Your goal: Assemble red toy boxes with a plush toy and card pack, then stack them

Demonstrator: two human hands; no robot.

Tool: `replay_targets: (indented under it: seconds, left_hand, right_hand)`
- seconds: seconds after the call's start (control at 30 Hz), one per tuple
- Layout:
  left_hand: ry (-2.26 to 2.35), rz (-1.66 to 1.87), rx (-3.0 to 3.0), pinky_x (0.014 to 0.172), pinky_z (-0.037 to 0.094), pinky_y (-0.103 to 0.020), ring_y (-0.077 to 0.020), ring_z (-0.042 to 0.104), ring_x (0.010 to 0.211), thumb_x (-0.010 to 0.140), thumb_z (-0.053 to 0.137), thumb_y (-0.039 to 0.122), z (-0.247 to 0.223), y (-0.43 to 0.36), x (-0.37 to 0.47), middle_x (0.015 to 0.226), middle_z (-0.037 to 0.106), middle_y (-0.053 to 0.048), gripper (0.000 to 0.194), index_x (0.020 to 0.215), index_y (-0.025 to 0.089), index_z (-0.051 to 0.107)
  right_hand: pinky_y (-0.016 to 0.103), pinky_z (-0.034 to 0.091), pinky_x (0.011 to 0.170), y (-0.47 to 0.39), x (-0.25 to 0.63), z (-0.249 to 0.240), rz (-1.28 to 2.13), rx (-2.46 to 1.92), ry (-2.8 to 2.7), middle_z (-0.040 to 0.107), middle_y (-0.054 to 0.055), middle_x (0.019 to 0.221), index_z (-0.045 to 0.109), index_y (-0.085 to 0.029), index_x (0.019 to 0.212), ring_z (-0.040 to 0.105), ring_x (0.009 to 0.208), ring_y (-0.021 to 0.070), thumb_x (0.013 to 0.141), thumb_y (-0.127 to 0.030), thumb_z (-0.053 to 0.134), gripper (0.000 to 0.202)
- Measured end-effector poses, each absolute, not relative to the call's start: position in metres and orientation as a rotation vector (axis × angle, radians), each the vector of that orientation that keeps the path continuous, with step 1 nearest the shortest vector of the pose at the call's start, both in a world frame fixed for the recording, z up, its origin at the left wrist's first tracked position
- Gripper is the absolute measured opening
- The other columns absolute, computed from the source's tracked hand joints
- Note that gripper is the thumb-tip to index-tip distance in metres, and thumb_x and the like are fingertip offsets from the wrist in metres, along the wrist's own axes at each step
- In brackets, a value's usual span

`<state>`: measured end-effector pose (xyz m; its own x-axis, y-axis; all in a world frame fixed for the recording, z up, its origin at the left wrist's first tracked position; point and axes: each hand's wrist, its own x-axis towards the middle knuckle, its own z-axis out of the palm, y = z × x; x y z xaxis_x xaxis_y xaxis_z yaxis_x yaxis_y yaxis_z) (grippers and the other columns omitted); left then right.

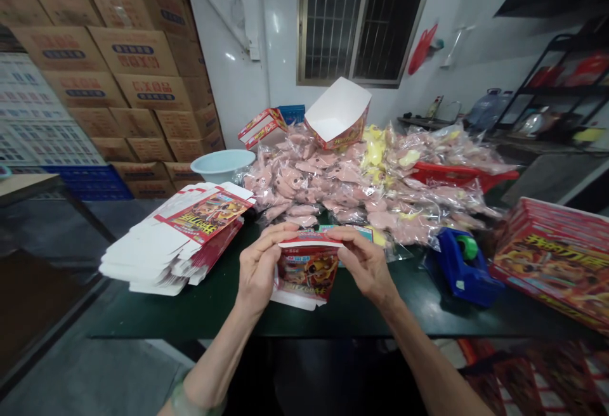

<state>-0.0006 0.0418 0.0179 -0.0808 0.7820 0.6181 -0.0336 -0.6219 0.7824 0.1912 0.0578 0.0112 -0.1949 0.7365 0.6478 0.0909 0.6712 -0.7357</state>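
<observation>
A red printed cardboard box [307, 273] is held upright between both hands above the front of the dark green table [380, 321]. My left hand [259, 267] grips its upper left corner, thumb in front and fingers over the top edge. On the upper right corner, my right hand [366, 264] pinches the box in the same way. White flaps show along its top and bottom edges. To the left lies a stack of flat carton blanks [147, 251], mostly white with red printed sides. Behind the box is a heap of pink plush toys [328, 181] in clear bags.
A blue tape dispenser [464, 270] stands right of my hands, beside stacked red boxes [554, 257]. An open display box [339, 111] rests on the plush heap. A pale blue basin [222, 165] and a red basket [464, 178] flank it. Brown cartons [133, 54] are piled back left.
</observation>
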Motion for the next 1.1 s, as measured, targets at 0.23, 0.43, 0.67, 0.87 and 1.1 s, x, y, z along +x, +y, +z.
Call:
replay_targets:
  seconds: [0.23,0.43,0.67,0.87,1.1]
  left_hand:
    - [1.034,1.43,1.938,0.087,0.046,-0.032,-0.0213,0.061,0.098,0.081,0.06,0.024,0.048,0.02,-0.013,0.1,0.067,-0.009,0.016,0.093,0.017,0.067]
    - [1.026,1.263,1.98,0.075,0.049,-0.029,-0.0187,0.062,0.087,0.082,0.058,0.026,0.062,0.013,-0.021,0.093,0.067,-0.008,0.02,0.096,0.016,0.068]
    - [0.986,1.353,2.329,0.081,0.05,-0.029,-0.0172,0.062,0.092,0.085,0.052,0.016,0.057,0.01,-0.017,0.099,0.067,-0.009,0.022,0.102,0.016,0.067]
    - [1.082,1.372,2.578,0.092,0.049,-0.033,-0.0188,0.06,0.105,0.088,0.041,0.012,0.045,0.009,-0.014,0.11,0.063,-0.013,0.029,0.111,0.015,0.059]
    - [0.993,1.391,2.704,0.097,0.046,-0.036,-0.0195,0.056,0.111,0.087,0.039,0.008,0.041,0.01,-0.018,0.115,0.059,-0.015,0.035,0.118,0.014,0.052]
  right_hand:
    - [0.022,0.051,0.064,0.048,0.192,0.026,0.72,-0.784,-1.655,0.065,0.002,0.083,0.063,-0.019,0.087,0.062,0.073,0.0126,0.083,-0.029,0.056,0.013]
    - [0.021,0.049,0.065,0.034,0.192,0.038,0.578,-0.822,-1.833,0.065,0.003,0.087,0.062,-0.019,0.097,0.06,0.074,0.0121,0.086,-0.025,0.052,0.016]
    - [0.025,0.048,0.068,0.029,0.194,0.035,0.424,-0.818,-1.818,0.067,0.004,0.087,0.066,-0.019,0.094,0.061,0.081,0.0145,0.088,-0.023,0.049,0.019]
    - [0.033,0.047,0.086,0.032,0.188,0.023,0.337,-0.738,-1.797,0.067,0.005,0.098,0.064,-0.022,0.101,0.061,0.095,0.017,0.089,-0.018,0.046,0.023]
    - [0.037,0.047,0.088,0.031,0.182,0.01,0.302,-0.718,-1.718,0.065,0.007,0.101,0.063,-0.023,0.104,0.06,0.097,0.0186,0.089,-0.016,0.043,0.026]
